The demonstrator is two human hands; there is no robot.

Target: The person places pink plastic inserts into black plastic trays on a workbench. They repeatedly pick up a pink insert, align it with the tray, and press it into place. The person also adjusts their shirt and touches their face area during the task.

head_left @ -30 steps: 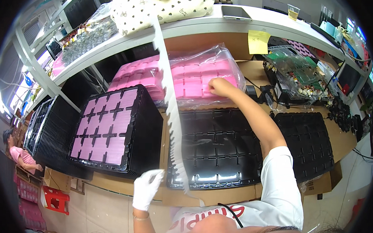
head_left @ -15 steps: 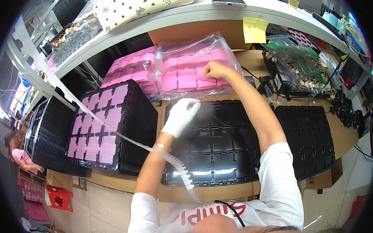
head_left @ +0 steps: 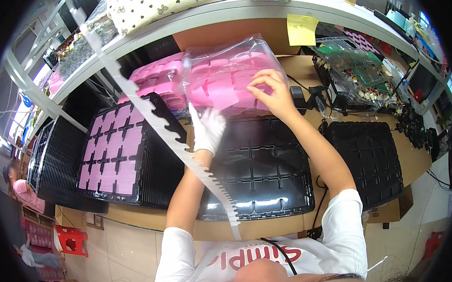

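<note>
My left hand (head_left: 208, 127), in a white glove, lies with fingers together and extended against the lower edge of a clear plastic bag of pink foam pads (head_left: 228, 78), which rests on the workbench just beyond an empty black compartment tray (head_left: 265, 175). My bare right hand (head_left: 269, 90) rests on top of the bag with thumb and fingertips pinching the plastic film. A second black tray loaded with pink pads (head_left: 112, 151) sits to the left, and a white notched strip (head_left: 171, 133) crosses diagonally above my left forearm.
</note>
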